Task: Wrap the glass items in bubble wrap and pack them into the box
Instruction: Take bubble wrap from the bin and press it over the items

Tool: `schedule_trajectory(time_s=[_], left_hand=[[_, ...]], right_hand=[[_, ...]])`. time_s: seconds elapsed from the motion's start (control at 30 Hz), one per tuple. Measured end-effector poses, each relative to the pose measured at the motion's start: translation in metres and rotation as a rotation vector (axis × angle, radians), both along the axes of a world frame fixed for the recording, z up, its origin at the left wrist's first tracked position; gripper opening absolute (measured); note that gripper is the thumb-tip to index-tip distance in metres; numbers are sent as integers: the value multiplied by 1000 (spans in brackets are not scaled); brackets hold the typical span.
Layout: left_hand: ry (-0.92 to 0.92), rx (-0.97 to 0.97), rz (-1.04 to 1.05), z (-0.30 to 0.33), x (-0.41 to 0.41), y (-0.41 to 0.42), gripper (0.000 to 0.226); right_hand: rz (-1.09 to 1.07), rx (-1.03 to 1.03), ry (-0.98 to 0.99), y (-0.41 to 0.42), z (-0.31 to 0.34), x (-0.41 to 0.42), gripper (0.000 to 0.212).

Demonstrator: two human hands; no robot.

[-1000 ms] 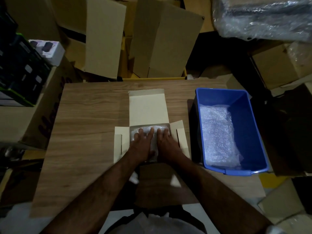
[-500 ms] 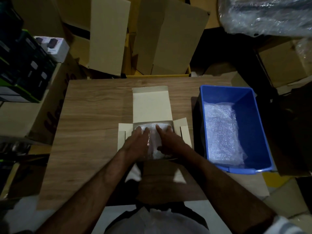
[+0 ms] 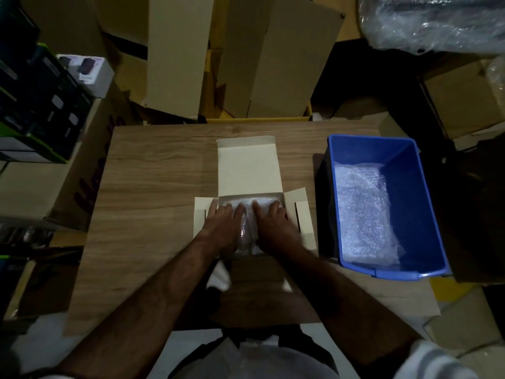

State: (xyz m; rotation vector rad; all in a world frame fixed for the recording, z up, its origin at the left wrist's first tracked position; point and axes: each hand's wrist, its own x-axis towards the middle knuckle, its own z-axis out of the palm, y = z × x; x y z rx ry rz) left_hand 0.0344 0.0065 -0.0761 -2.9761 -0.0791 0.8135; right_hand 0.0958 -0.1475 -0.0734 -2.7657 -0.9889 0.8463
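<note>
Wrapped bundle (image 3: 247, 231) going into box (image 3: 247, 170).
Left hand (image 3: 222, 228) and right hand (image 3: 274, 228) press flat, fingers straight; flaps unclosed; more bubble wrap (image 3: 363, 214) waits in bin (image 3: 410, 187).

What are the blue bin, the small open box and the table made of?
The blue bin looks like moulded plastic: smooth walls, rolled rim, slight sheen. The small open box looks like thin matte cardboard, pale, with creased fold-out flaps. The table shows wood grain; it could be laminate rather than solid wood, since the surface is very flat and even.
</note>
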Motion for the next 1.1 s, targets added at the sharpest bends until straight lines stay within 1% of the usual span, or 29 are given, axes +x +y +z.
schedule_trajectory(time_s=[0.07,0.2,0.3,0.4,0.47,0.53,0.63,0.73,0.83,0.87,0.93,1.0,1.03,1.1], left_hand=[[-13,11,4,-1,-3,-3,120],[-36,-6,1,1,-7,-4,113],[-53,-98,39,5,-13,-4,100],[-156,-161,85,10,-24,-9,85],[-218,-173,101,8,-30,-13,83],[-264,-229,141,6,-32,-18,81],[-306,-311,178,12,-30,-28,75],[-376,-327,136,22,-21,-47,75],[-480,-217,24,32,-4,-76,70],[-520,-207,3,36,3,-89,68],[-625,-296,0,44,16,-116,65],[-715,-378,-33,48,29,-141,62],[-742,-402,-51,48,36,-152,61],[-737,-430,-62,50,47,-173,61]], right_hand=[[1,1,-18,2,-1,0,96],[-9,35,-29,-1,-12,-1,99],[18,24,-64,-4,-7,2,101],[59,30,-153,-11,6,3,94],[75,66,-237,-20,10,1,84],[57,122,-292,-30,18,0,80],[18,227,-328,-46,31,5,85],[-52,329,-388,-72,42,13,88],[-166,422,-430,-105,53,16,81],[-210,439,-438,-117,55,16,78],[-268,437,-443,-142,54,19,73],[-275,391,-430,-169,48,26,76],[-268,367,-424,-182,45,30,78],[-253,338,-404,-205,40,39,82]])
